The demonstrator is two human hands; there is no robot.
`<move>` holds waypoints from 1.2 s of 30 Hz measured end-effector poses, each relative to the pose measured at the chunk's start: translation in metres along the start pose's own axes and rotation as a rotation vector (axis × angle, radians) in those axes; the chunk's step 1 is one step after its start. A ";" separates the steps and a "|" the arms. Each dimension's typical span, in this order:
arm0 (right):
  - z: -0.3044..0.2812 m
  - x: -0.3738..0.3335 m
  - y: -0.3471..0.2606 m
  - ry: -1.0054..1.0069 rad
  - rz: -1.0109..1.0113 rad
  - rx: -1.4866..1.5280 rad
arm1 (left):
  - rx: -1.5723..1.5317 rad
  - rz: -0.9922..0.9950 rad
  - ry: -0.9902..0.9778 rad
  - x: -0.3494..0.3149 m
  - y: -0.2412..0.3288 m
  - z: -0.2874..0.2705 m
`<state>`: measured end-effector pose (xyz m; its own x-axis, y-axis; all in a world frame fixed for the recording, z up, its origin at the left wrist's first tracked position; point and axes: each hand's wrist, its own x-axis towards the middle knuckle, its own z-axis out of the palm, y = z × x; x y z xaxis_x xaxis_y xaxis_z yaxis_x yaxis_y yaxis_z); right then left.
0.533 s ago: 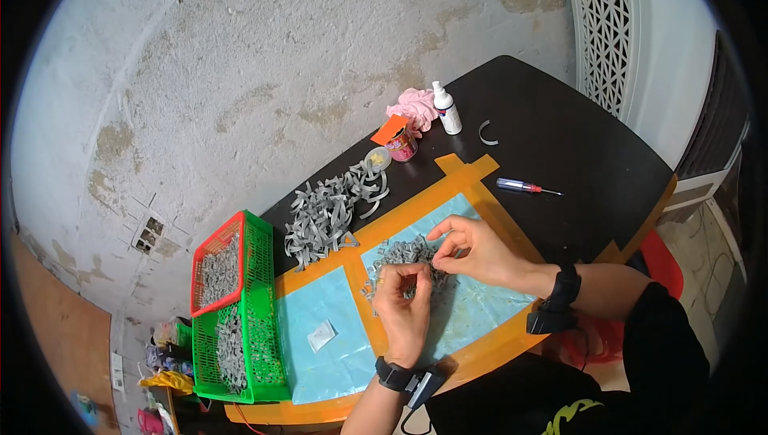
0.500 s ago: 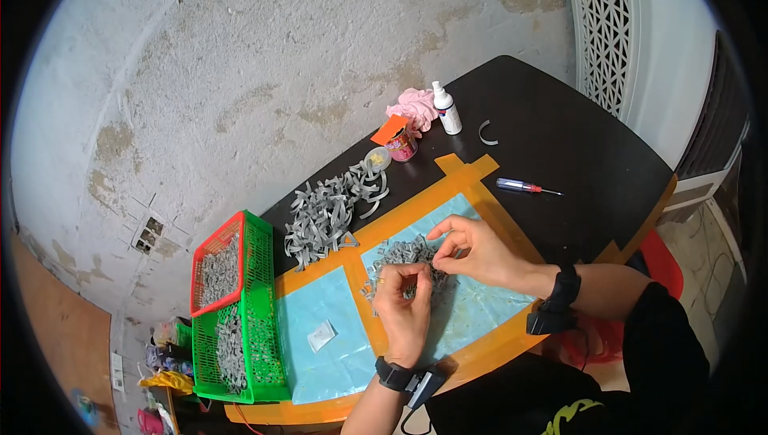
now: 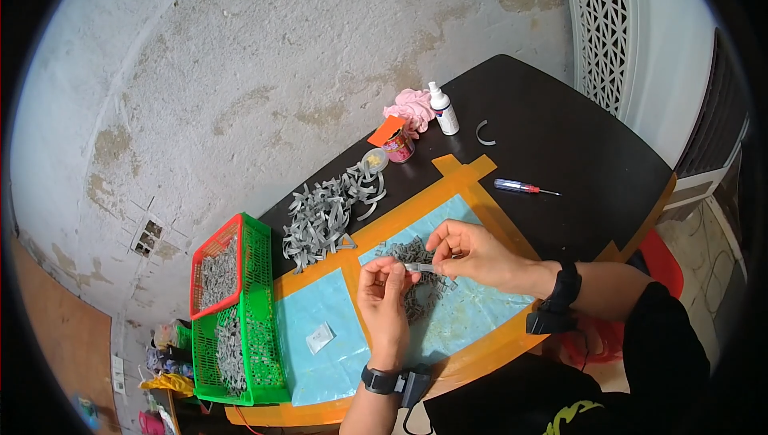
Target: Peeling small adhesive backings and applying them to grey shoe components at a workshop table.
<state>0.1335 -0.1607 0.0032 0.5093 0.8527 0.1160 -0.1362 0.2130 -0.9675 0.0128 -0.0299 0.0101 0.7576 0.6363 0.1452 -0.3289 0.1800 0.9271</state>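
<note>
A short grey strip (image 3: 419,268), light along one part, spans the gap between my two hands. My left hand (image 3: 386,291) pinches its left end between thumb and fingertips. At the other end, the thumb and fingers of my right hand (image 3: 474,255) are closed on it. Just below and behind the hands, a heap of small grey pieces (image 3: 416,303) lies on a light blue sheet (image 3: 476,307). The fingertips hide part of the strip, so its exact shape is hard to make out.
Longer curved grey strips (image 3: 320,223) are piled behind the sheet. A green basket (image 3: 260,275) and a red basket (image 3: 194,283) hold more grey pieces at left. A screwdriver (image 3: 520,186), white bottle (image 3: 445,111), tin (image 3: 398,147) and pink cloth (image 3: 412,105) stand or lie farther back.
My left hand has turned and shifted slightly left, and its fingers have come up. The grey strip now shows stretched between both hands; the right hand has hardly moved.
</note>
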 end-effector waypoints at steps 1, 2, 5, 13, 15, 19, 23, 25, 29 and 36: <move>-0.001 0.000 -0.001 -0.009 0.012 0.086 | -0.146 -0.055 -0.015 0.000 0.004 0.003; -0.002 0.000 -0.002 -0.017 0.024 0.172 | -0.146 -0.057 -0.016 0.000 0.004 0.002; -0.005 0.002 0.001 -0.018 0.088 0.285 | -0.174 -0.138 -0.135 -0.002 0.002 -0.002; -0.006 0.004 0.010 -0.141 0.153 0.309 | -0.044 -0.110 -0.233 0.001 -0.009 -0.016; -0.006 0.004 0.011 -0.165 0.158 0.316 | -0.012 -0.129 -0.232 0.000 -0.007 -0.016; -0.002 0.002 0.006 -0.159 0.166 0.261 | -0.018 -0.114 -0.238 0.000 -0.009 -0.018; -0.006 0.002 0.007 -0.102 0.046 0.166 | 0.018 -0.101 -0.199 0.002 -0.011 -0.020; -0.003 0.001 -0.003 -0.123 0.082 0.141 | 0.090 -0.072 -0.176 0.003 -0.010 -0.015; -0.004 0.002 0.002 -0.108 0.082 0.086 | 0.217 -0.049 -0.219 0.003 -0.013 -0.013; -0.006 0.003 0.006 -0.077 0.005 0.096 | -0.097 -0.314 -0.222 -0.002 -0.002 -0.006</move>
<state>0.1396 -0.1599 -0.0035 0.4420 0.8873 0.1314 -0.2214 0.2499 -0.9426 0.0086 -0.0270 0.0056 0.9298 0.3631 -0.0595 -0.1053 0.4174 0.9026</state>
